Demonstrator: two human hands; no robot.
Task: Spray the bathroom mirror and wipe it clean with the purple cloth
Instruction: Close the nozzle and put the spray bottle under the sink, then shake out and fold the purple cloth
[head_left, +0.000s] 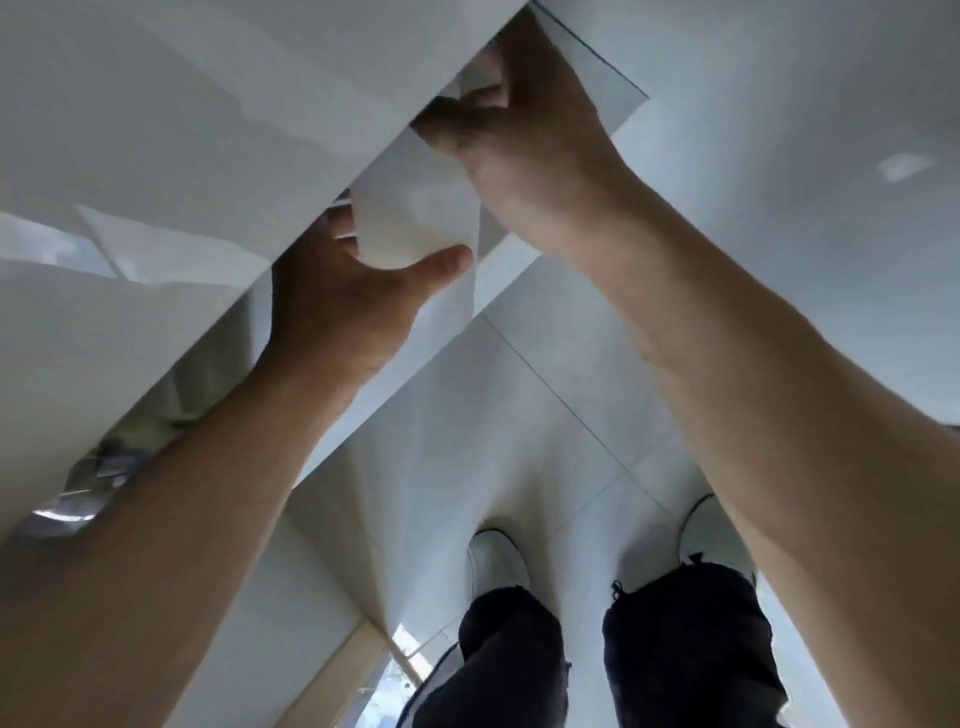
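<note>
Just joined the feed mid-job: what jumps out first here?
Two bare arms fill the frame: the left hand and right hand both appear to grip the slanted edge of a glossy white panel at upper left. Below, white shoes and dark trousers stand on pale floor tiles.
</note>
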